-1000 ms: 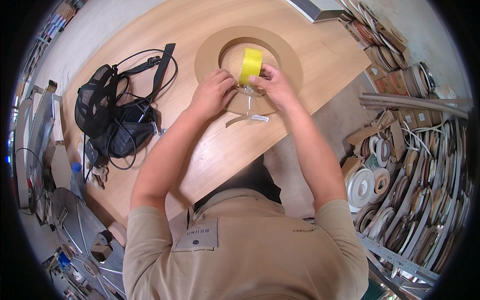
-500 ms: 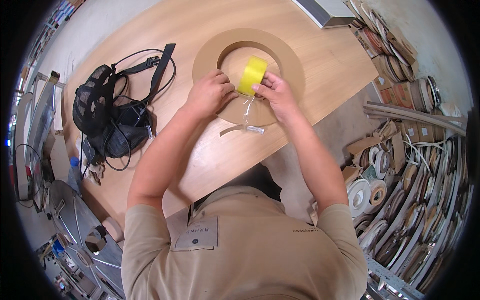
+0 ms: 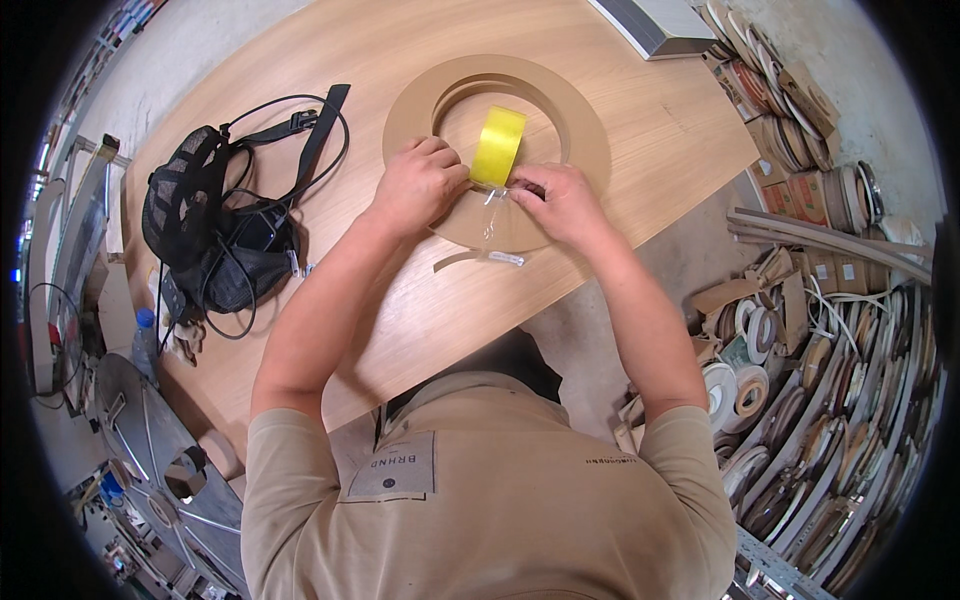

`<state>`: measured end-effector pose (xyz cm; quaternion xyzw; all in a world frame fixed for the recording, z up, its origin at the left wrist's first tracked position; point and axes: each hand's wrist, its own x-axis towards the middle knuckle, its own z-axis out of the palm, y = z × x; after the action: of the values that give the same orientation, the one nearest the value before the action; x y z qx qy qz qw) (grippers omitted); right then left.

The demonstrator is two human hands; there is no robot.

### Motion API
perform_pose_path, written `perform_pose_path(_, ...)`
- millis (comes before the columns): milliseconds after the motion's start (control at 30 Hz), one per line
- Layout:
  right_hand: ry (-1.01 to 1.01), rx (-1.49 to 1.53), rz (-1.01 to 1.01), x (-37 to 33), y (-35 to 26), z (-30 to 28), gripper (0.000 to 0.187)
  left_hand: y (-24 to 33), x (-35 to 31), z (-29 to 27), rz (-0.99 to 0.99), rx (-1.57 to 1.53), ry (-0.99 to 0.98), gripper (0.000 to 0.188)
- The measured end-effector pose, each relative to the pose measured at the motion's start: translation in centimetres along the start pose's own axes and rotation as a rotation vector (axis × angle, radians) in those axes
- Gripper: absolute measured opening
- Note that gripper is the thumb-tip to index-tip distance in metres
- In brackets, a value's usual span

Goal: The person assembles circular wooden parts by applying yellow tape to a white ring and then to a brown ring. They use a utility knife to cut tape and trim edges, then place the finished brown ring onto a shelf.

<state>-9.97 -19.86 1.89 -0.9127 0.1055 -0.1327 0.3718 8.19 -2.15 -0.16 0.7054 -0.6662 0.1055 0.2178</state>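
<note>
A yellow roll of packing tape (image 3: 498,145) stands on edge over a flat brown coil of edge banding (image 3: 412,108). A clear strip of tape (image 3: 491,222) hangs down from the roll across the coil's near side. My left hand (image 3: 425,183) is closed, its fingertips at the roll's lower left edge. Thumb and fingers of my right hand (image 3: 562,203) pinch the clear strip just below the roll. The coil's loose brown end (image 3: 455,261) sticks out toward me, beside a small white label (image 3: 506,258). My fingers hide part of the coil.
A black mesh harness with cables (image 3: 225,225) lies on the wooden table (image 3: 660,160), to the left. At the far right edge sits a grey-white box-like block (image 3: 655,28). Many banding coils (image 3: 810,400) crowd the right side. A blue-capped bottle (image 3: 145,335) stands left.
My right hand has let go of the roll's right side and moved down to the clear strip. The roll has tipped slightly more upright and shifted a little left.
</note>
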Motion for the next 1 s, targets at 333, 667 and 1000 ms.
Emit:
perform_pose_path(333, -0.010, -0.207, -0.106, 0.2, 0.7, 0.7, 0.027, -0.1, -0.4, 0.6, -0.034, -0.097, -0.080, 0.016)
perform_pose_path(667, 0.018, -0.191, -0.044, -0.2, 0.8, 1.8, 0.036, 3.2, -3.0, -1.6, -0.179, -0.202, -0.075, 0.058)
perform_pose_path(1000, 0.165, -0.277, -0.120, -1.2, 1.0, 2.9, 0.043, 3.4, -4.3, -1.3, -0.139, -0.155, -0.204, 0.086)
